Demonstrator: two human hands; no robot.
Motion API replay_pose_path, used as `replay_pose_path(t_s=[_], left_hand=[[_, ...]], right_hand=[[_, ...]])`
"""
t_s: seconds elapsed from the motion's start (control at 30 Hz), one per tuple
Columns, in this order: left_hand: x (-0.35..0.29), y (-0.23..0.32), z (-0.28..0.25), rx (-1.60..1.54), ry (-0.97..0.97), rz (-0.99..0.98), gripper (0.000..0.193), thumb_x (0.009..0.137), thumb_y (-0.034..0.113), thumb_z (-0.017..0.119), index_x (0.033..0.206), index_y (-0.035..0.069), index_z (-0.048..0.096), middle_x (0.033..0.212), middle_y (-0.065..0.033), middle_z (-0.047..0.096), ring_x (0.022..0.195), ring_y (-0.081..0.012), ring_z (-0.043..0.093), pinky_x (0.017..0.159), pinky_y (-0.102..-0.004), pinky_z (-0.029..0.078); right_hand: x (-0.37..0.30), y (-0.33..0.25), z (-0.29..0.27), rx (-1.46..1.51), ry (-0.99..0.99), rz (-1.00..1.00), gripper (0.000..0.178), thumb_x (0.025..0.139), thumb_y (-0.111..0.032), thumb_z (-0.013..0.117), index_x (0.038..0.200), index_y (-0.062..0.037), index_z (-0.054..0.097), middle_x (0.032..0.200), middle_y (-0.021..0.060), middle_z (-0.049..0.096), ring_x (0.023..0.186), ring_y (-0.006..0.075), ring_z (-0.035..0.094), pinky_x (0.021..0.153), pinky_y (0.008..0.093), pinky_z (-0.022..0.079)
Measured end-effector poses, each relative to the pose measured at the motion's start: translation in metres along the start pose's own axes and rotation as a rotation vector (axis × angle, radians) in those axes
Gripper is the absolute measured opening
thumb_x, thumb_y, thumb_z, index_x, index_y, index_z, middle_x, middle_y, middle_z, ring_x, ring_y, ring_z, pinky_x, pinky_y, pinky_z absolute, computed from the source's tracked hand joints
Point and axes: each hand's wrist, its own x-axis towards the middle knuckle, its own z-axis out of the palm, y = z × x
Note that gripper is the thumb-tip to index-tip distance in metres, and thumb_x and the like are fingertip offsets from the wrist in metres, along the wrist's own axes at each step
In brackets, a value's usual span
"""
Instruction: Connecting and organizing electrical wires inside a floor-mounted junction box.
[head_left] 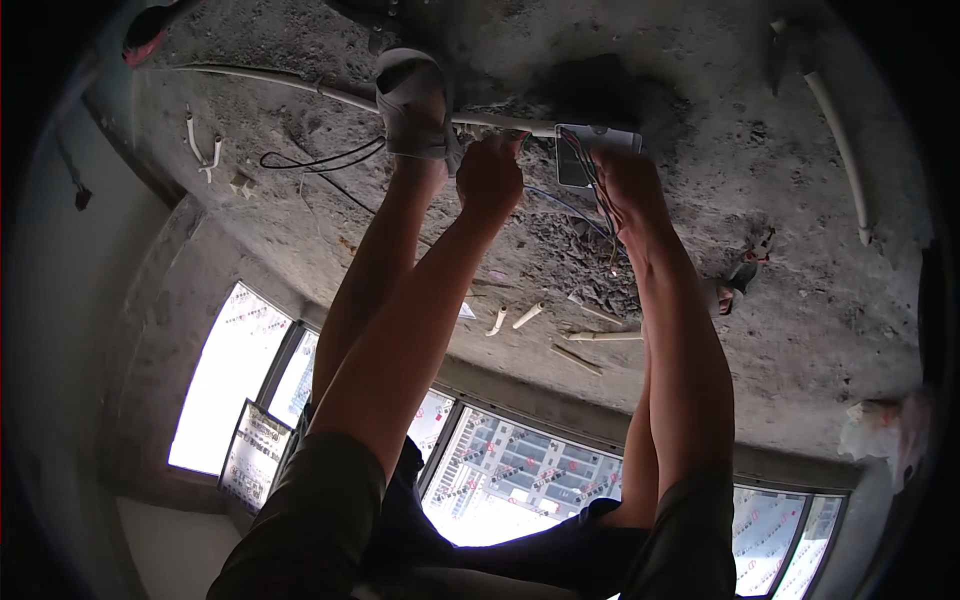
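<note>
The bare grey concrete floor (800, 330) is rough and pitted, with a broken, rubble-strewn patch by the crouching person. Behind the knees, windows (520, 470) covered in film with red marks let in hard daylight, a building showing beyond. Cream plastic pipe offcuts (528, 316) lie scattered about, and a thin black cable (320, 168) loops beside the foot in a grey strapped sandal (415, 135).

That foot hides part of the long cream conduit (490, 120) along the floor. A dark object with red parts (738, 283), right of the right shin, is too shadowed for me to name. The forearms and knees block much of the view.

The rectangular pale grey box (572, 172) sits on the floor at the conduit's right end, light at its rim and darker within, its right side covered by the right hand (630, 185). Slim red, green and black wires (600, 190) trail from it past that hand, whose blurred fingers bend over it; I can't tell which it grips. The left hand (490, 180) is curled near the conduit, reddish and green bits at its fingertips; whether it pinches them, I can't tell.
</note>
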Motion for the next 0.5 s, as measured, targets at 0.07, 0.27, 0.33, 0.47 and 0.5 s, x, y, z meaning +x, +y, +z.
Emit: replay_pose_path(t_s=[0.07,0.27,0.33,0.47,0.5], left_hand=[[0.003,-0.023,-0.002,-0.210,0.220,-0.079,0.026,0.086,0.028,0.058,0.097,0.004,0.060,0.091,-0.0149,0.063,0.084,-0.0338,0.060,0.071,-0.0442,0.047],[0.009,-0.020,0.009,-0.973,-0.153,-0.422,0.027,0.088,0.025,0.057,0.098,0.000,0.058,0.077,-0.0083,0.063,0.068,-0.0172,0.063,0.056,-0.0330,0.047],[0.017,-0.031,-0.006,-1.073,-0.292,-0.425,0.025,0.090,0.024,0.054,0.096,0.000,0.060,0.077,-0.0062,0.063,0.067,-0.0146,0.061,0.054,-0.0304,0.045],[0.025,-0.028,-0.007,-1.103,-0.478,-0.460,0.025,0.093,0.024,0.048,0.094,0.002,0.060,0.074,-0.0048,0.061,0.063,-0.0127,0.057,0.054,-0.0271,0.042],[0.029,-0.029,-0.005,-1.017,-0.486,-0.500,0.023,0.093,0.022,0.048,0.094,0.003,0.060,0.074,-0.0058,0.061,0.062,-0.0160,0.058,0.056,-0.0301,0.044]], right_hand=[[-0.001,-0.025,0.014,0.064,-0.040,0.135,0.028,0.085,-0.017,0.055,0.057,-0.0117,0.049,0.048,-0.0043,0.036,0.040,0.0078,0.031,0.039,0.0294,0.025],[-0.006,-0.055,0.004,0.191,-0.047,0.438,0.022,0.088,-0.014,0.055,0.067,-0.0067,0.057,0.047,-0.0046,0.036,0.038,0.0065,0.028,0.039,0.0290,0.023],[0.000,-0.046,0.007,0.037,-0.058,0.363,0.015,0.087,-0.016,0.054,0.079,-0.0085,0.063,0.060,0.0037,0.050,0.048,0.0100,0.043,0.047,0.0306,0.034],[0.007,-0.015,0.011,-0.412,-0.057,0.037,0.019,0.087,-0.018,0.052,0.089,-0.0099,0.069,0.077,0.0130,0.065,0.065,0.0170,0.061,0.061,0.0343,0.047],[0.010,-0.011,0.012,-0.555,-0.053,-0.096,0.020,0.087,-0.018,0.051,0.088,-0.0097,0.069,0.080,0.0135,0.066,0.069,0.0188,0.063,0.064,0.0353,0.048]])
